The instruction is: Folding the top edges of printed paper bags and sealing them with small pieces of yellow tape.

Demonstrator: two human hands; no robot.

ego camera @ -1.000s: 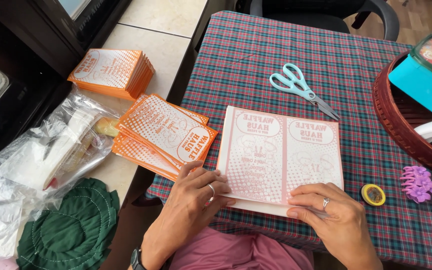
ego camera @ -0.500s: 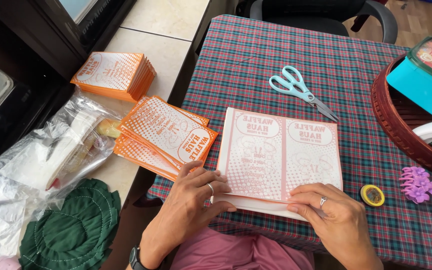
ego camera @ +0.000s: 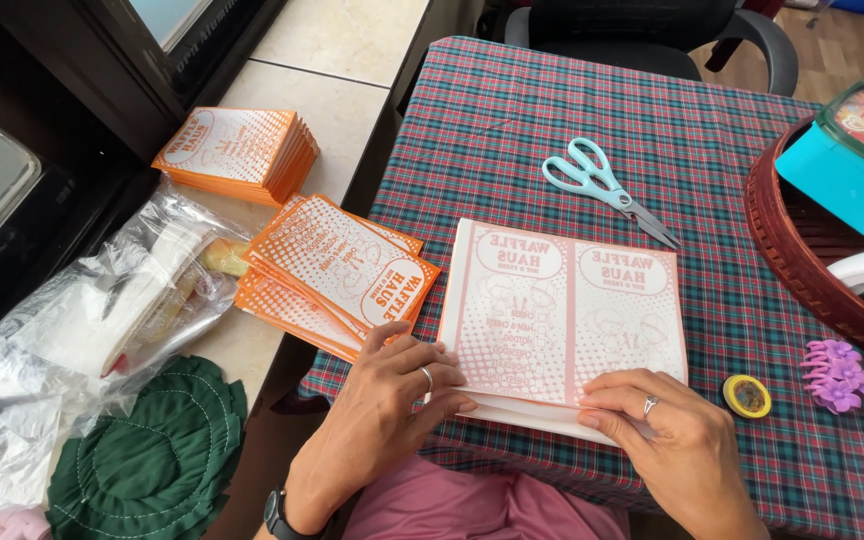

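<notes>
Left hand (ego camera: 397, 395) and right hand (ego camera: 667, 435), fingers flat and grasping nothing, press the near edge of a printed sheet stack (ego camera: 567, 315) on the plaid tabletop (ego camera: 512, 130); scissors (ego camera: 607, 190) beyond

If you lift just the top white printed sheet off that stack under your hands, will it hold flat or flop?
The top sheet looks thin, so it will likely droop if lifted by one edge. It probably slides easily on the stack of sheets beneath. Left hand and right hand press only its near edge.

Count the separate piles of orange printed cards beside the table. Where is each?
2. One neat orange stack lies on the tiled ledge at upper left; one fanned orange pile overlaps the table's edge, just above the left hand.
</notes>
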